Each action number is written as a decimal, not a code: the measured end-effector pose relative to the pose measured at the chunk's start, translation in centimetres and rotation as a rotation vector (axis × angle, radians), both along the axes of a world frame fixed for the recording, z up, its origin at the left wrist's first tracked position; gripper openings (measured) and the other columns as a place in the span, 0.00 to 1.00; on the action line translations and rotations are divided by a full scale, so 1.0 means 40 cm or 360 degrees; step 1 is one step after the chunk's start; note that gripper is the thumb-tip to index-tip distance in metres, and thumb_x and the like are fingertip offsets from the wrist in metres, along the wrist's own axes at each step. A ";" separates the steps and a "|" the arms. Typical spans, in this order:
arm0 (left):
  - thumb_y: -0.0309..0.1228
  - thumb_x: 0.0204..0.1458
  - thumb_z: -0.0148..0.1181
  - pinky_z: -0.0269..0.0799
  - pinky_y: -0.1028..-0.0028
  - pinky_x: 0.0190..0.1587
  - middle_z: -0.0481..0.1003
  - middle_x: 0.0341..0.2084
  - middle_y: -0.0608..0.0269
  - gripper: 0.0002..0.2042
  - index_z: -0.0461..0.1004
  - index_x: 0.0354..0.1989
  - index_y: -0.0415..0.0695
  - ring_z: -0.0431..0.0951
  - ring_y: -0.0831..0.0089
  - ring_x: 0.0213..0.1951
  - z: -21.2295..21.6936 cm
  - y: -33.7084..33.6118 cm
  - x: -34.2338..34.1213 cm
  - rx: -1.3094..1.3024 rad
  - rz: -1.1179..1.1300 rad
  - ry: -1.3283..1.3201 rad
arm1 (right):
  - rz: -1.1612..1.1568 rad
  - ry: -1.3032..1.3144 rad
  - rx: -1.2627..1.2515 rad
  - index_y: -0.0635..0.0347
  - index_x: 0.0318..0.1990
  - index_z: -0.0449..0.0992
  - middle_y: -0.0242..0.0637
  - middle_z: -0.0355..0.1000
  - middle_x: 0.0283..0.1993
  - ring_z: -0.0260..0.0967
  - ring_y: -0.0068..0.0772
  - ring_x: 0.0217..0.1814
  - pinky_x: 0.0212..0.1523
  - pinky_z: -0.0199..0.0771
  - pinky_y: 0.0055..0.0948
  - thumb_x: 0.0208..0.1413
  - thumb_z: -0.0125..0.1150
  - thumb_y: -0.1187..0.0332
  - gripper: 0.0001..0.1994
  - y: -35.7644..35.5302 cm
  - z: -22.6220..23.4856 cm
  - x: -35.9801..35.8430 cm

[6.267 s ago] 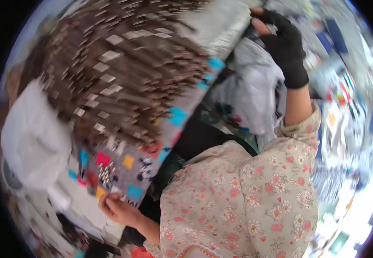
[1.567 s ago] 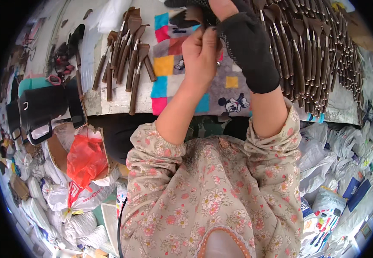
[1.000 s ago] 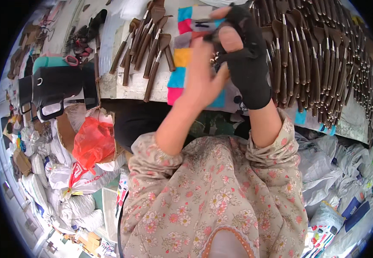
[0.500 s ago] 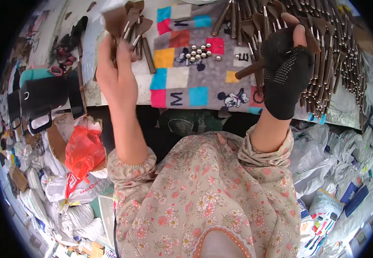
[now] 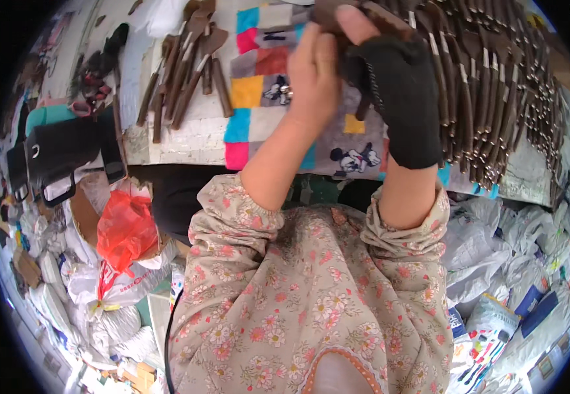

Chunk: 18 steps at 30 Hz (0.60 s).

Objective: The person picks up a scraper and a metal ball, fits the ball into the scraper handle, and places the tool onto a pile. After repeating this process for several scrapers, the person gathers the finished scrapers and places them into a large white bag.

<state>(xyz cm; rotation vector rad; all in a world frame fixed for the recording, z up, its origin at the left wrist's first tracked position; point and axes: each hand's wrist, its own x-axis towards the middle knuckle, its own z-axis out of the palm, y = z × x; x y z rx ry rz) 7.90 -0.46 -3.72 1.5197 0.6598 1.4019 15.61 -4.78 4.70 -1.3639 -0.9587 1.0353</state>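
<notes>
**Both hands meet on a brown strap piece at the top of the frame**

A brown strap piece (image 5: 328, 12) sits at the upper centre of the frame, pinched between the two hands above the bench (image 5: 186, 134). The left hand (image 5: 314, 75) is bare, its grip closed on the piece with the thumb pressed along the top. The right hand (image 5: 396, 92) wears a black fingerless glove; its grip is closed too, fingers curled against the same piece, though exactly what they clasp is partly hidden.

Beneath the hands lies a patchwork cloth (image 5: 259, 92) of coloured squares with cartoon figures, and a small cluster of metal fittings (image 5: 285, 92) rests on it just left of the left hand. To the upper right, a dense row of brown strap pieces (image 5: 495, 98) fans across the bench. To the upper left, a smaller loose bundle of brown pieces (image 5: 190, 72) lies apart. A black bag (image 5: 62, 154) sits at the left edge, with a red plastic bag (image 5: 126, 226) below it among white sacks.
</notes>
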 end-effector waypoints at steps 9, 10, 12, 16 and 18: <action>0.29 0.51 0.39 0.64 0.72 0.37 0.68 0.30 0.56 0.10 0.67 0.35 0.38 0.69 0.62 0.33 -0.005 -0.035 -0.013 0.0073 -0.0127 0.0015 | -0.0581 -0.0352 0.0446 0.63 0.33 0.74 0.25 0.65 0.20 0.56 0.11 0.20 0.19 0.53 0.13 0.48 0.58 0.71 0.06 -0.016 -0.079 -0.047; 0.29 0.51 0.39 0.64 0.72 0.37 0.68 0.30 0.56 0.10 0.67 0.35 0.38 0.69 0.62 0.33 -0.003 -0.034 -0.022 0.0074 -0.0132 0.0011 | -0.0522 -0.0148 0.0471 0.64 0.33 0.73 0.25 0.65 0.21 0.58 0.12 0.20 0.20 0.55 0.13 0.49 0.57 0.70 0.07 -0.025 -0.082 -0.036; 0.25 0.46 0.48 0.65 0.71 0.35 0.68 0.28 0.53 0.07 0.68 0.34 0.39 0.69 0.60 0.32 0.002 -0.018 -0.054 0.0168 0.0006 0.0382 | -0.0484 0.0039 0.0492 0.65 0.34 0.73 0.26 0.66 0.22 0.59 0.12 0.21 0.20 0.56 0.14 0.50 0.55 0.68 0.08 -0.044 -0.083 -0.026; 0.29 0.43 0.56 0.66 0.69 0.35 0.69 0.31 0.59 0.11 0.71 0.37 0.45 0.69 0.63 0.34 -0.012 0.128 -0.291 0.0524 0.0928 0.1284 | -0.0943 -0.0009 0.0657 0.66 0.36 0.72 0.32 0.67 0.26 0.63 0.19 0.24 0.24 0.63 0.18 0.54 0.50 0.66 0.11 -0.080 -0.047 -0.022; 0.31 0.44 0.57 0.66 0.69 0.35 0.70 0.33 0.60 0.11 0.71 0.38 0.47 0.70 0.64 0.34 -0.026 0.168 -0.325 0.0744 0.1035 0.1820 | -0.1316 0.0304 0.0697 0.65 0.38 0.70 0.37 0.68 0.29 0.66 0.25 0.29 0.29 0.67 0.23 0.56 0.46 0.63 0.14 -0.084 -0.031 -0.027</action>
